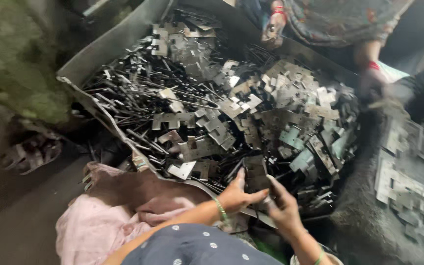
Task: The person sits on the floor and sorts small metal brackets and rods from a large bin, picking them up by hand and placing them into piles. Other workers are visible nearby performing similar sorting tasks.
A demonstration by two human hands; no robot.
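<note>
- At the bottom edge, the person's dark blue garment with small white dots point(197, 248) fills the foreground, with a crumpled pale pink cloth point(92, 228) to its left.
- The left hand point(236, 196), a green bangle point(220, 209) on its wrist, has its fingers closed in a pinch on a small dark flat metal plate point(255, 177) at the near edge of the heap.
- The right hand point(283, 206) sits just beside the left, fingers curled narrowly at the same plate; whether it grips the plate cannot be told.
- Beyond the hands, a large grey sheet-metal tray point(109, 46) holds a heap of notched flat steel plates point(271, 108) on the right and thin dark metal rods point(138, 98) on the left.
- To the right of the tray, more notched plates lie in loose rows on a dark surface point(408, 181).
- At the far side, another person's hand with red bangles point(273, 24) hangs over the tray's rim, and a second such hand point(371, 78), blurred, is near the right corner.
</note>
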